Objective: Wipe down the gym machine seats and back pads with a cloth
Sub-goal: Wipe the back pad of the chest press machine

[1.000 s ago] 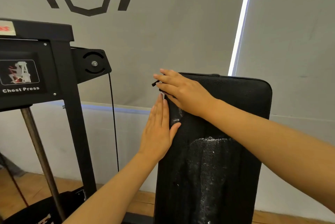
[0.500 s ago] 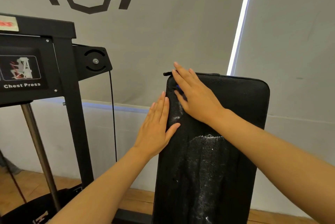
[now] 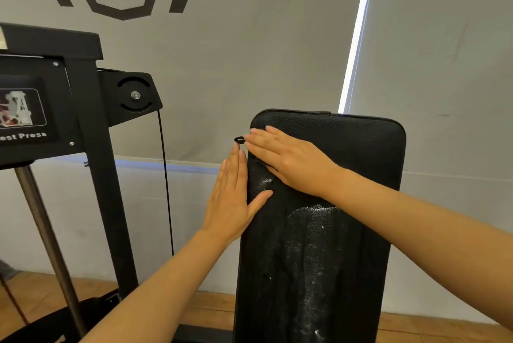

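Pressed flat with straight right hand fingers on upright back pad top-left corner (cloth barely protruding beneath), braced by flat left hand at edge; lower wet-streaked area left unwiped, seat unseen.

Left of the pad I have an open gap, bounded by the cable and the frame post beyond it. My left hand lies flat against the pad's left edge, my right hand flat across its upper left face. Above the pad is clear up to the wall.
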The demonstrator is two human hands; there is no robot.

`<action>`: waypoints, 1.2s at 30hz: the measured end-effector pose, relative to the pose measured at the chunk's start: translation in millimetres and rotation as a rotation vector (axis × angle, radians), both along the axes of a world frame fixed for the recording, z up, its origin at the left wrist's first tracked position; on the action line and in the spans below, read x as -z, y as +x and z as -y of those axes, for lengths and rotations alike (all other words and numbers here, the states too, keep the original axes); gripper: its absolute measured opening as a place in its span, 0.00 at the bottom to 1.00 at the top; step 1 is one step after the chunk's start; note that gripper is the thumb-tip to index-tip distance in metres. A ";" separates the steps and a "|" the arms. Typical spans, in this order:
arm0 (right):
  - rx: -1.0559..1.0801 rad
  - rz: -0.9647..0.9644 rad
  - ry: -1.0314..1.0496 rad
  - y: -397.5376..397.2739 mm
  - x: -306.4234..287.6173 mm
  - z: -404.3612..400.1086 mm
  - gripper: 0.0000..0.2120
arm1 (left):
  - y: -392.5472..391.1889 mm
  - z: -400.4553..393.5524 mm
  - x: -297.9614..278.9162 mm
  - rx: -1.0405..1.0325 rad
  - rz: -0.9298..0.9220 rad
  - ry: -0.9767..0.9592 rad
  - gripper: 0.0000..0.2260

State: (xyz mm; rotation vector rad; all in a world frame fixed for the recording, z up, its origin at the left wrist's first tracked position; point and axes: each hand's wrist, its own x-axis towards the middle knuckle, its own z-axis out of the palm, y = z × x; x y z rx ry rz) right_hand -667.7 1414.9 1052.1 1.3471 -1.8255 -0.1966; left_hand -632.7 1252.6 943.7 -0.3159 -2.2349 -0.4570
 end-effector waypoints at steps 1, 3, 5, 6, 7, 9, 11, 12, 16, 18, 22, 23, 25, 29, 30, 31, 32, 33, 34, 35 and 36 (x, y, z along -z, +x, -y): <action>0.015 -0.015 -0.003 -1.0 -3.2 3.8 0.20 | -0.3 -0.8 0.9 -0.009 -0.009 0.000 0.40; 0.022 -0.010 -0.046 -2.0 -4.7 12.1 0.20 | -1.0 -2.3 3.4 -0.032 -0.031 -0.002 0.39; 0.009 0.027 -0.052 0.9 -0.4 11.2 0.23 | -1.9 -2.9 5.6 -0.047 -0.052 -0.002 0.39; 0.002 0.048 -0.024 3.1 1.9 4.7 0.23 | -2.5 -2.9 6.2 -0.050 -0.063 -0.002 0.39; 0.001 0.065 0.014 5.1 3.9 -5.2 0.23 | -3.0 -2.9 6.2 -0.050 -0.073 -0.004 0.39; 0.017 0.095 0.089 7.5 5.6 -29.9 0.23 | -3.3 -2.4 5.3 -0.048 -0.089 -0.013 0.39; 0.044 0.105 0.122 8.3 6.0 -53.3 0.24 | -3.2 -1.8 4.0 -0.039 -0.103 -0.033 0.38; 0.056 0.098 0.123 8.3 6.1 -61.9 0.24 | -3.6 -1.7 3.2 -0.031 -0.107 -0.046 0.37; 0.062 0.059 0.064 9.0 8.5 -56.5 0.21 | -4.1 -0.6 1.2 -0.011 -0.101 -0.081 0.37; 0.046 0.031 0.046 6.8 9.6 -32.3 0.21 | -4.4 0.1 1.2 -0.020 -0.093 -0.080 0.37; 0.000 0.030 0.043 3.3 8.3 2.6 0.21 | -3.6 -0.9 0.5 -0.045 -0.081 -0.065 0.37; 0.000 0.035 0.054 3.4 7.1 0.1 0.21 | -3.2 -1.1 0.2 -0.041 -0.082 -0.065 0.37; 0.012 0.055 0.082 4.2 4.6 -16.2 0.21 | -3.1 -0.9 0.3 -0.028 -0.091 -0.070 0.37; 0.036 0.073 0.049 1.9 3.7 -63.8 0.21 | -4.2 -0.2 0.9 -0.024 -0.124 -0.100 0.36; 0.037 0.072 0.031 1.6 4.7 -73.5 0.20 | -4.5 -0.2 0.8 -0.028 -0.123 -0.102 0.37; 0.036 0.070 0.014 1.5 6.2 -81.1 0.20 | -4.9 -0.5 0.9 -0.031 -0.120 -0.102 0.37; 0.033 0.068 -0.001 1.7 7.4 -86.0 0.20 | -5.2 -0.7 1.3 -0.035 -0.119 -0.103 0.37; 0.029 0.065 -0.013 2.0 8.4 -86.7 0.20 | -5.3 -0.9 1.8 -0.040 -0.120 -0.103 0.36; 0.023 0.058 -0.026 2.1 8.9 -83.4 0.20 | -5.4 -1.1 2.3 -0.045 -0.123 -0.102 0.36; 0.014 0.048 -0.039 2.1 9.4 -76.3 0.19 | -5.2 -1.5 2.4 -0.050 -0.125 -0.101 0.36; 0.000 0.039 -0.051 1.6 9.5 -66.3 0.19 | -4.9 -2.1 2.2 -0.052 -0.129 -0.106 0.36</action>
